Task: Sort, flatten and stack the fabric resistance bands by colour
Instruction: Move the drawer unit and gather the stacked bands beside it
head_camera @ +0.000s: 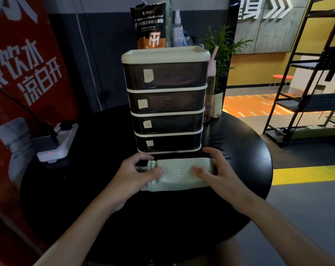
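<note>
Two hands hold one thing here, as I see it on my feed. The left hand [132,175] grips the left end of the pale green fabric band [179,167], and the right hand [218,173] grips the right end. Each thumb lies flat on top and the fingers curl over the far edge. The band lies lengthwise between them on the black round table [172,217], its printed "30" facing up between the two thumbs; layered edges show at its left end. Just behind the band stands the drawer unit [166,104] — four dark drawers with cream rims, each bearing a pale label. A white power strip [57,144] sits well to the left. Farther back I make out a pink bottle [211,89] beside the unit, and a plant [224,50].
</note>
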{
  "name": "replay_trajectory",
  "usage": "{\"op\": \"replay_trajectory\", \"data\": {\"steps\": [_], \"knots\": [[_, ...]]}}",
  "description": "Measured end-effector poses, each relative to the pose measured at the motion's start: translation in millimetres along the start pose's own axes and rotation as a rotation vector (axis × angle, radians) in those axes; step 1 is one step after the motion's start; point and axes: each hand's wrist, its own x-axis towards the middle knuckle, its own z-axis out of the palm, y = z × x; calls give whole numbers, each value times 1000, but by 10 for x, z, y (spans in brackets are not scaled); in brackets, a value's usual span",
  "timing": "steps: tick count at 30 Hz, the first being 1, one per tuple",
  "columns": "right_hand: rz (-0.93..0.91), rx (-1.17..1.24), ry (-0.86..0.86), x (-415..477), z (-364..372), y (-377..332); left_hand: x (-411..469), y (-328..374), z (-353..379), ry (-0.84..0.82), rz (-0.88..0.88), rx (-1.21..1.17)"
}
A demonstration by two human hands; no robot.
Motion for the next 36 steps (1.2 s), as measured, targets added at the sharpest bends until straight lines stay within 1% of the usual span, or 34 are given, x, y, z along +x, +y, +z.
{"op": "replay_trajectory", "data": {"steps": [3, 5, 7, 11, 12, 14, 17, 19, 24, 29, 33, 36], "knots": [[28, -11, 27, -72, 31, -66, -65, 84, -7, -49, -95, -87], [45, -40, 26, -123, 41, -94, -111, 93, -1, -59, -117, -61], [51, -126, 7, -155, 53, -115, -132, 56, 7, -35, -110, 20], [-1, -418, -17, -172, 77, -159, -128, -41, -22, 56, 39, 302], [-29, -507, -12, -169, 75, -150, -124, -72, -35, 59, 71, 323], [-43, -628, -10, -160, 56, -129, -129, -133, -50, 44, 121, 267], [-32, -596, -28, -153, 34, -134, -145, -173, -33, -12, 260, 200], [-49, -592, -32, -134, 30, -120, -138, -174, -5, -41, 344, 214], [-60, -472, -34, -138, 20, -93, -108, -152, -4, -69, 376, 335], [-52, -372, -49, -142, 28, -90, -113, -145, 23, -86, 379, 301], [-81, -401, -36, -85, -23, -133, -106, -86, 21, -75, 453, 294], [-88, -364, -42, -11, -74, -185, -81, -42, 16, -76, 476, 310]]}}
